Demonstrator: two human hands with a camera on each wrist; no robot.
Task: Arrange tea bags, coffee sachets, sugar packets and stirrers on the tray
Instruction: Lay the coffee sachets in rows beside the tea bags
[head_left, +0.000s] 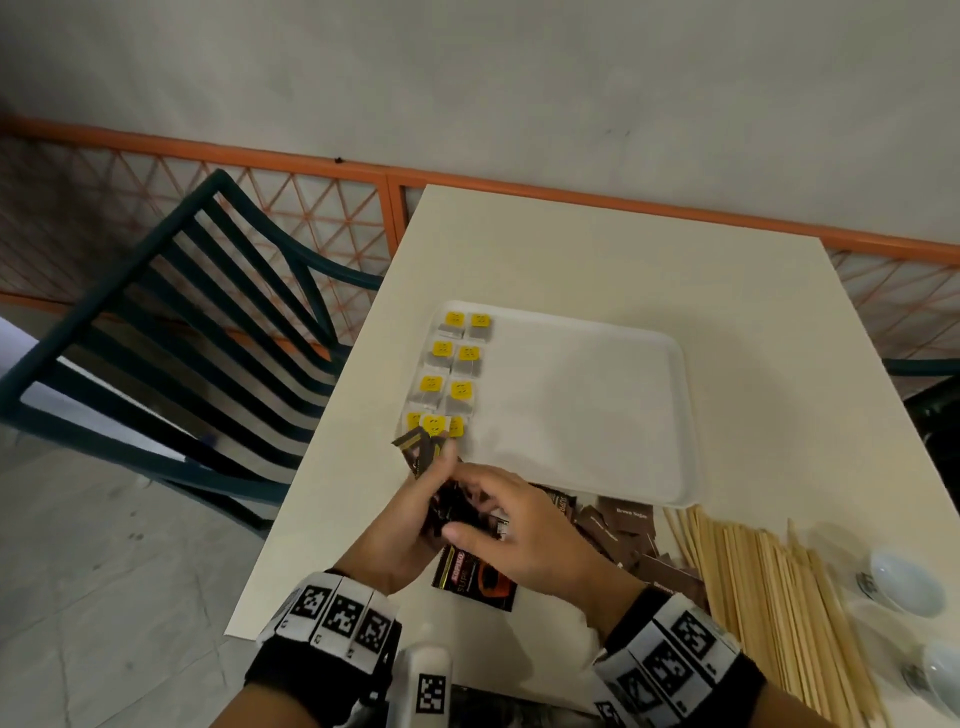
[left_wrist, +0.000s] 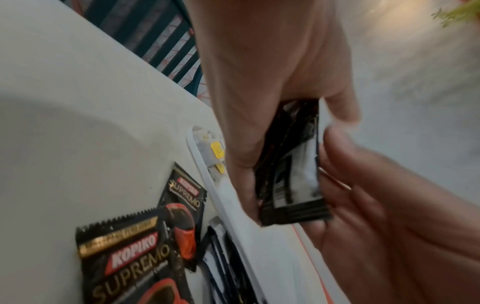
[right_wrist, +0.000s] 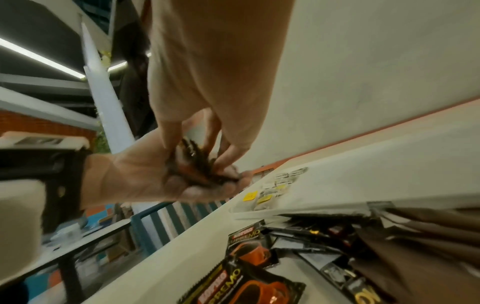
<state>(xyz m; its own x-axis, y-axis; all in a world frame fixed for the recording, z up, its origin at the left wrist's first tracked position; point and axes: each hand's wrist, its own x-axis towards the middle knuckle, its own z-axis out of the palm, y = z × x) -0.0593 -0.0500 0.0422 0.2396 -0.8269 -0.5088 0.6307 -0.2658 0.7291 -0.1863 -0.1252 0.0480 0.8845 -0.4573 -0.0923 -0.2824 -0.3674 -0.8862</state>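
White tray (head_left: 597, 415) taken as landmark. Tea bags with yellow tags (head_left: 451, 364) lie in two columns along its left side, probably to leave the bare middle and right for the other kinds. Just off the tray's near-left corner, left hand (head_left: 400, 530) has fingers and thumb curled round a stack of black coffee sachets (left_wrist: 291, 164), held edge-up like a deck, likely so one can be dealt off at a time. Right hand (head_left: 524, 530) meets it, fingertips pinching into the same stack. More Kopiko Supremo sachets (head_left: 475, 574) lie loose on the table near the tray's front edge. Brown sugar packets (head_left: 628, 530) piled along that edge; wooden stirrers (head_left: 769, 587) off its near-right corner, none yet placed.
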